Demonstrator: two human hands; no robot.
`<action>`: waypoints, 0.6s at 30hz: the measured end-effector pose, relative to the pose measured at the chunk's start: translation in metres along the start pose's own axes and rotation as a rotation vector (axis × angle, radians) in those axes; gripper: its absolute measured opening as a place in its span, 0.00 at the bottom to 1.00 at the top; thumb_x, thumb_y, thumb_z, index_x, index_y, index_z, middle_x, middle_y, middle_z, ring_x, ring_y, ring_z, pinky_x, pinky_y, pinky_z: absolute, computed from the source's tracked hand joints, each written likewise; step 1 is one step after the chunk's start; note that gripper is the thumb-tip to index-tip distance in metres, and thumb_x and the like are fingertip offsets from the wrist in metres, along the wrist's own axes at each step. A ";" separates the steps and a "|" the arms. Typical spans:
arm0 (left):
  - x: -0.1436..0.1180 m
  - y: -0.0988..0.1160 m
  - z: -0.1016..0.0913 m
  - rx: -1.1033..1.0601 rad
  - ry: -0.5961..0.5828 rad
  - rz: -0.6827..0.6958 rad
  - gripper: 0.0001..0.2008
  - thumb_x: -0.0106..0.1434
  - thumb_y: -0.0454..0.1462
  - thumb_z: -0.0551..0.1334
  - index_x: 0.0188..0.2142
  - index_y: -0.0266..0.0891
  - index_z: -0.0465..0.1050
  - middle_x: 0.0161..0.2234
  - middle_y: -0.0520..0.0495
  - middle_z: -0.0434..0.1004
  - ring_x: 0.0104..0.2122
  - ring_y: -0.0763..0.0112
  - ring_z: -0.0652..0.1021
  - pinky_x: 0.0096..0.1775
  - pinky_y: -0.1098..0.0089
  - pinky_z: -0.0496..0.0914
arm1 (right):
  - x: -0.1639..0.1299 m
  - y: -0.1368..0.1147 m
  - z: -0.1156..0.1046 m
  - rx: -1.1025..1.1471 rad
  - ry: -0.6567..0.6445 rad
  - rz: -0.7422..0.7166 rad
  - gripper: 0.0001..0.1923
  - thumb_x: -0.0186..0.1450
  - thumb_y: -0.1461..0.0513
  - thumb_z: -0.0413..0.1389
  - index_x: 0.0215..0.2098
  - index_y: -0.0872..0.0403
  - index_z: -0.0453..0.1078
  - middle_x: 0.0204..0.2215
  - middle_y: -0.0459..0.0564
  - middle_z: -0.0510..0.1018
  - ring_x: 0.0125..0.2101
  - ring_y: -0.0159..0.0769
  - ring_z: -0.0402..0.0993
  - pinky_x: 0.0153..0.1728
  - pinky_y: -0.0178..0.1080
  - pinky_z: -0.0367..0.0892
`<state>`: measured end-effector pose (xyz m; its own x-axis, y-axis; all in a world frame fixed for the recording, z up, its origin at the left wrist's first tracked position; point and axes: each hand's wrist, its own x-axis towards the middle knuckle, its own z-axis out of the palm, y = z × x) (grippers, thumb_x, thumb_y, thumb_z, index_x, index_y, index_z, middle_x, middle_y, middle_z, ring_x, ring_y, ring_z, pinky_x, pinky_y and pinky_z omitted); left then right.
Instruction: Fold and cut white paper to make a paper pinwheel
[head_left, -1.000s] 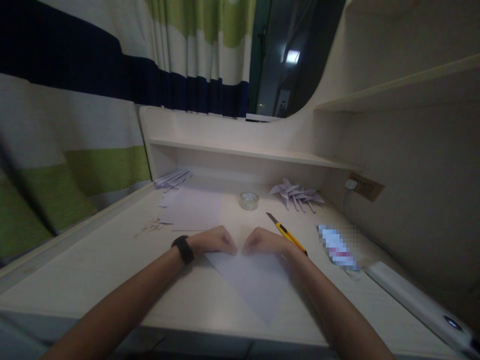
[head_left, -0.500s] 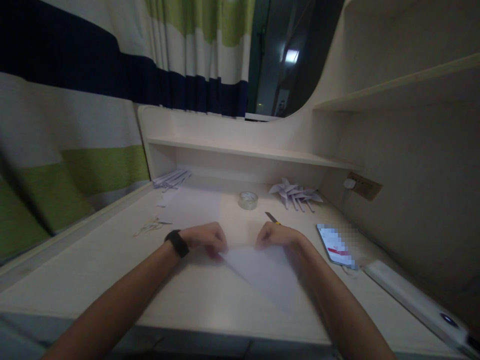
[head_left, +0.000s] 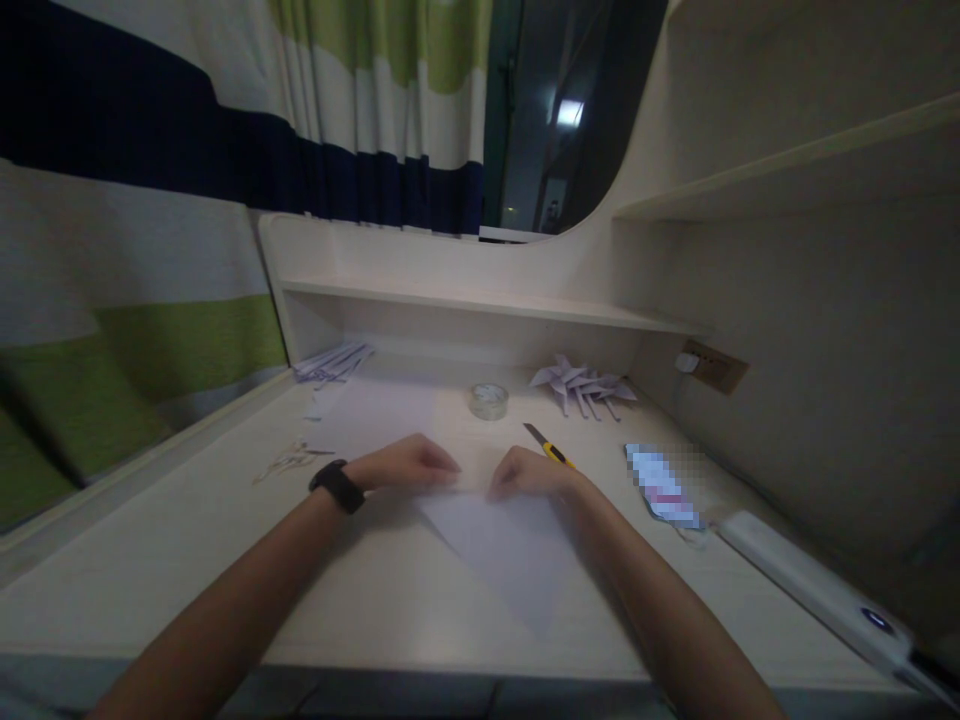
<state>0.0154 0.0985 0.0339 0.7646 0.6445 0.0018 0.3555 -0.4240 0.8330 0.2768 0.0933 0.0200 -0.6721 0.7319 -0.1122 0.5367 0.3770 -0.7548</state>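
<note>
A white sheet of paper (head_left: 499, 555), folded so that it shows a slanting edge, lies on the desk in front of me. My left hand (head_left: 405, 462), with a black band on its wrist, has its fingers pressed together at the far left edge of the paper. At the far right edge my right hand (head_left: 529, 472) pinches the same sheet with curled fingers. Just beyond the right hand is a yellow utility knife (head_left: 553, 450), its blade out. A roll of clear tape (head_left: 488, 401) rests farther back between the hands.
Several folded paper pinwheels (head_left: 581, 385) lie at the back right. Paper strips (head_left: 334, 362), flat sheets (head_left: 379, 408) and a small pile of thin pale pieces (head_left: 289, 460) are on the left. A phone (head_left: 664, 488) and a long white device (head_left: 810, 585) lie along the right.
My left hand's fingers have straightened and moved along the paper's far edge. The right hand has shifted slightly left, showing more of the knife. The whole view has swung a little.
</note>
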 end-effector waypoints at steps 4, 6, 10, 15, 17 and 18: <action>0.010 0.006 0.021 0.143 -0.109 0.081 0.16 0.58 0.46 0.62 0.36 0.35 0.79 0.32 0.45 0.80 0.30 0.67 0.77 0.30 0.74 0.65 | 0.002 -0.008 0.009 0.016 -0.019 -0.021 0.11 0.52 0.59 0.61 0.29 0.59 0.78 0.24 0.48 0.79 0.24 0.32 0.70 0.28 0.32 0.62; 0.011 0.004 0.024 0.156 -0.134 0.082 0.16 0.57 0.45 0.63 0.32 0.34 0.80 0.28 0.45 0.80 0.26 0.69 0.76 0.27 0.74 0.64 | 0.002 -0.011 0.010 0.013 -0.025 -0.021 0.11 0.52 0.59 0.61 0.30 0.59 0.79 0.24 0.47 0.79 0.24 0.31 0.70 0.28 0.32 0.62; 0.008 -0.004 0.019 0.093 -0.093 0.038 0.13 0.54 0.43 0.66 0.29 0.34 0.79 0.26 0.45 0.79 0.24 0.71 0.74 0.27 0.74 0.64 | -0.003 -0.016 0.006 0.055 -0.015 0.010 0.11 0.51 0.59 0.61 0.28 0.59 0.78 0.20 0.46 0.77 0.21 0.29 0.67 0.23 0.30 0.60; 0.001 -0.007 0.003 0.035 -0.096 -0.009 0.11 0.52 0.42 0.67 0.27 0.35 0.79 0.24 0.47 0.79 0.22 0.73 0.72 0.26 0.75 0.63 | -0.010 -0.019 -0.003 0.172 -0.030 0.024 0.09 0.51 0.60 0.61 0.25 0.60 0.78 0.14 0.42 0.71 0.16 0.25 0.60 0.18 0.29 0.54; -0.002 -0.007 -0.003 0.017 -0.111 -0.037 0.09 0.51 0.41 0.67 0.27 0.35 0.79 0.23 0.47 0.78 0.22 0.73 0.72 0.26 0.74 0.62 | -0.012 -0.020 -0.006 0.192 -0.051 0.026 0.08 0.50 0.61 0.61 0.24 0.59 0.78 0.14 0.42 0.71 0.17 0.25 0.62 0.19 0.29 0.56; -0.004 -0.007 -0.005 0.012 -0.118 -0.051 0.09 0.51 0.41 0.67 0.26 0.36 0.79 0.22 0.48 0.78 0.21 0.73 0.72 0.26 0.74 0.63 | -0.014 -0.020 -0.008 0.201 -0.066 0.038 0.07 0.49 0.61 0.61 0.23 0.59 0.78 0.14 0.42 0.72 0.17 0.25 0.63 0.20 0.29 0.58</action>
<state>0.0071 0.1024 0.0307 0.8032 0.5863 -0.1060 0.4013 -0.4008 0.8236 0.2791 0.0802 0.0420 -0.6885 0.7024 -0.1804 0.4542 0.2237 -0.8624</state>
